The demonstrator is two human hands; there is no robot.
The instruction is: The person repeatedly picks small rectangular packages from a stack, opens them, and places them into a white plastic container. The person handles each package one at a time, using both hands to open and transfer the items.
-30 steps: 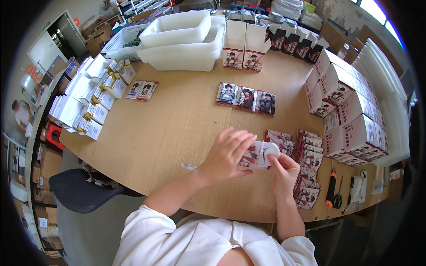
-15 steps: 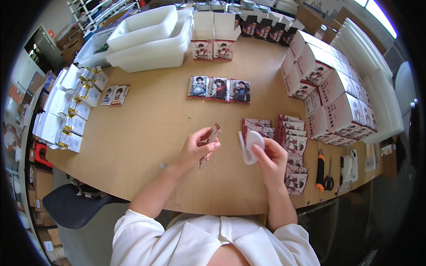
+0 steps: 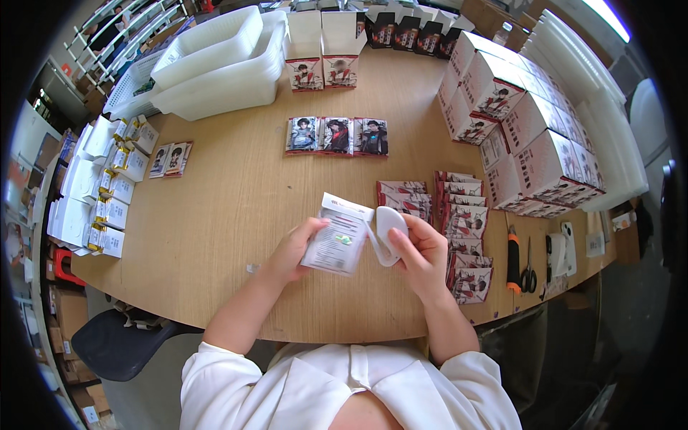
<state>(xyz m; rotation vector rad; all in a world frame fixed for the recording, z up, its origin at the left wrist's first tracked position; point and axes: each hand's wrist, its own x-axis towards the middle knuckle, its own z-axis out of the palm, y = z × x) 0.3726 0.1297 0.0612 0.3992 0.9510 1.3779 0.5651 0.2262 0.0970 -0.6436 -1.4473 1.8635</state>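
Observation:
My left hand (image 3: 292, 251) grips a flat card packet (image 3: 335, 240) by its left edge. Its pale printed back, with a small green mark, faces up. In my right hand (image 3: 421, 251) is a white handheld plastic tool (image 3: 390, 226) with a rounded body and a slim arm; its exact kind is unclear. The slim arm is at the packet's right edge; whether they touch cannot be made out. Red-and-white packets (image 3: 405, 197) lie just beyond my right hand, and a longer overlapping row of packets (image 3: 466, 222) is to its right.
Three picture packets (image 3: 335, 136) lie mid-table, with smaller ones (image 3: 170, 159) at left. White boxes (image 3: 115, 190) line the left edge; stacked boxes (image 3: 534, 136) stand at right. White bins (image 3: 222, 79) and open boxes (image 3: 322, 68) are at the back. Scissors (image 3: 528, 276) lie near right.
The packet in my left hand has turned from edge-on to showing its printed back. My right hand has brought the white tool left, against or close to the packet's edge. The view has shifted slightly.

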